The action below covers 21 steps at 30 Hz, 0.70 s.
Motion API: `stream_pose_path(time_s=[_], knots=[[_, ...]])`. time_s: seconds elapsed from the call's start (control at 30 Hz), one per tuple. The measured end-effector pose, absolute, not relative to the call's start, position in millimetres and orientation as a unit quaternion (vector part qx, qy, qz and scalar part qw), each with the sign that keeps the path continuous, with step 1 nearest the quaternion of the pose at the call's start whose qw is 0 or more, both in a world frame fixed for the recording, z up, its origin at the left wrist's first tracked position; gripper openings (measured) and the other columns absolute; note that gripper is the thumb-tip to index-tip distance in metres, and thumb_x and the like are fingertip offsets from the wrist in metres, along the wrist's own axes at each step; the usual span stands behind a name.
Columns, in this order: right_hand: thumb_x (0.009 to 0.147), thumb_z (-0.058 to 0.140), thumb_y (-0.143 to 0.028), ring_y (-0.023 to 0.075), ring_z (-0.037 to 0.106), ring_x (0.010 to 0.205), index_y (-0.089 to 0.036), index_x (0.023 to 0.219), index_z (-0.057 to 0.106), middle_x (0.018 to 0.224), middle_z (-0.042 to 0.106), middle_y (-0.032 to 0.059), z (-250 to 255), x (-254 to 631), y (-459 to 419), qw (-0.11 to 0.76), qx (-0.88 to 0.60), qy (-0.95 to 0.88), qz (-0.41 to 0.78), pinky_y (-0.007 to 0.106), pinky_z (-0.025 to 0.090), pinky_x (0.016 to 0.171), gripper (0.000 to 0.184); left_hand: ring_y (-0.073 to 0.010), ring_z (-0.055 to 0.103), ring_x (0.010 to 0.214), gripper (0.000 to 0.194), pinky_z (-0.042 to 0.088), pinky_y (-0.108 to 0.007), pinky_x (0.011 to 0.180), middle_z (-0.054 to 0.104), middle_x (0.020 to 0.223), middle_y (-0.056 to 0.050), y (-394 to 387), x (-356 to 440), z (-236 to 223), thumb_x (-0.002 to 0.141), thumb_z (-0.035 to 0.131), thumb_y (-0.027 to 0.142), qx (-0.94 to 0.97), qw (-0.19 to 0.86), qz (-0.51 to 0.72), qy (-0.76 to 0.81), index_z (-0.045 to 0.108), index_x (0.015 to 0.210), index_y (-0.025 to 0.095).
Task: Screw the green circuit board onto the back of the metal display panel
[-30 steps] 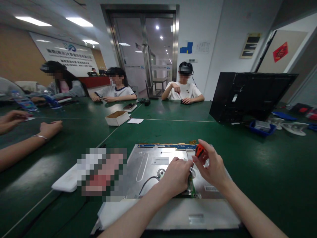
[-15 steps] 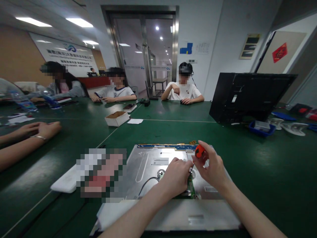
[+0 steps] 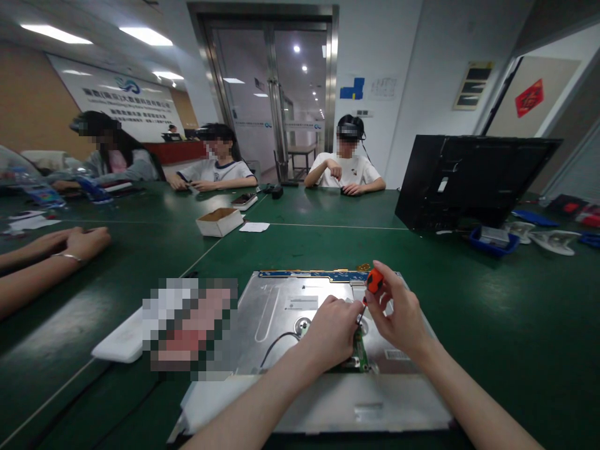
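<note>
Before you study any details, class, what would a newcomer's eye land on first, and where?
Probably the bright orange-and-black screwdriver handle in the right hand, above a broad silver metal panel. Next, the large black rectangular monitor standing farther back on the right of the dark green table.

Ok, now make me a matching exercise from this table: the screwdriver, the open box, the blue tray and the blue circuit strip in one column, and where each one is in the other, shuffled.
Things
1. screwdriver
2. open box
3. blue tray
4. blue circuit strip

Places
A. along the far edge of the metal panel
B. just left of the white paper slip
C. held in the right hand
D. just in front of the black monitor

Right pairs: 1-C, 2-B, 3-D, 4-A
</note>
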State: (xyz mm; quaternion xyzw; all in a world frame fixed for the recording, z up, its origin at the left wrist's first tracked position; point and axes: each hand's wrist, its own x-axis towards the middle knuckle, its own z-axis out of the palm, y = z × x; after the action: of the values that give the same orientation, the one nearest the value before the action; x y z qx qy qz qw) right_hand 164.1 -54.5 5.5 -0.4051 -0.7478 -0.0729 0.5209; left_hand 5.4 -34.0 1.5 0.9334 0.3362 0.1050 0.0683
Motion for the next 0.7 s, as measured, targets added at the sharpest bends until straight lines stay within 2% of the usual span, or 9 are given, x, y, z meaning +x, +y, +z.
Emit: stream_pose_path(time_s=[0.2, 0.7], knots=[[0.092, 0.052, -0.023, 0.0102, 0.052, 0.047, -0.024, 0.139, 0.034, 0.066, 0.055, -0.0055, 4.1, 164.4, -51.8, 0.525, -0.412, -0.737, -0.108, 0.02, 0.044, 0.043, 0.051, -0.0255, 0.063, 0.085, 0.029, 0.045, -0.036, 0.077, 0.068, 0.089, -0.007, -33.5, 5.9, 1.4, 0.074, 0.055, 0.005, 0.932, 0.06, 0.103, 0.342, 0.049, 0.099, 0.018], [0.091, 0.05, -0.018, 0.0113, 0.055, 0.048, -0.023, 0.141, 0.032, 0.071, 0.059, -0.0022, 6.8, 163.8, -53.9, 0.522, -0.403, -0.746, -0.09, 0.021, 0.047, 0.043, 0.053, -0.0246, 0.062, 0.081, 0.025, 0.044, -0.036, 0.075, 0.067, 0.084, -0.006, -33.7, 4.5, 0.8, 0.075, 0.051, 0.006, 0.93, 0.069, 0.13, 0.338, 0.052, 0.097, 0.016]])
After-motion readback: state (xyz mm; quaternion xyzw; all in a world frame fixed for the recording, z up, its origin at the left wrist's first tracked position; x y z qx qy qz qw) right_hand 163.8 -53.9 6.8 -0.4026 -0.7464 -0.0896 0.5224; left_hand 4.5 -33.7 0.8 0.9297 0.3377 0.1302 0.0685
